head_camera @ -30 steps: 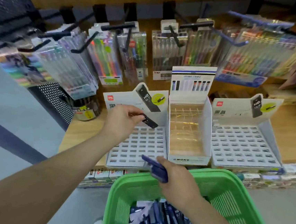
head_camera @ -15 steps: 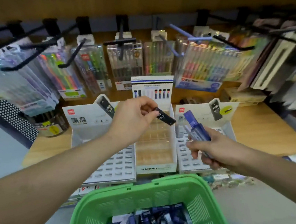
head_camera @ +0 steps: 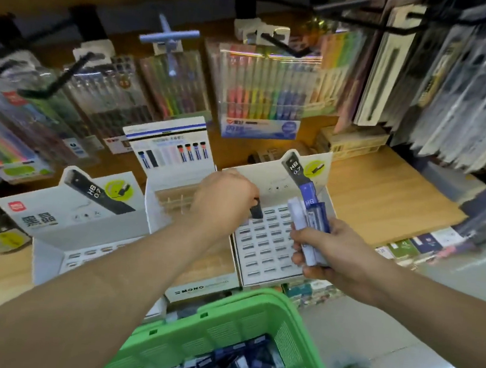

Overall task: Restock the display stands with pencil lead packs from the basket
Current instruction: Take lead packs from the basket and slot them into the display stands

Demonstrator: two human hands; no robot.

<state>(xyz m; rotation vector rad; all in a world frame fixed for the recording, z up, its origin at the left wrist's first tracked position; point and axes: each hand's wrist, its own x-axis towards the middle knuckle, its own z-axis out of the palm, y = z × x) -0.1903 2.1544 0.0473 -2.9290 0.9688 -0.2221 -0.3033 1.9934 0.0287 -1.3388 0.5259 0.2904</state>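
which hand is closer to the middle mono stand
Left. The left hand is at the right edge of the MONO stand; the right hand is over the right side of the neighbouring stand.

Wooden shelf (head_camera: 383, 197) under black hooks (head_camera: 54, 76) — glossy grey floor (head_camera: 443, 336) below.

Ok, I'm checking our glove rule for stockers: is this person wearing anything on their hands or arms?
No. The left hand and right hand are bare: no gloves, and no ring, watch or bracelet shows. The left forearm and right forearm are uncovered to the frame's edge; no sleeve comes into view.
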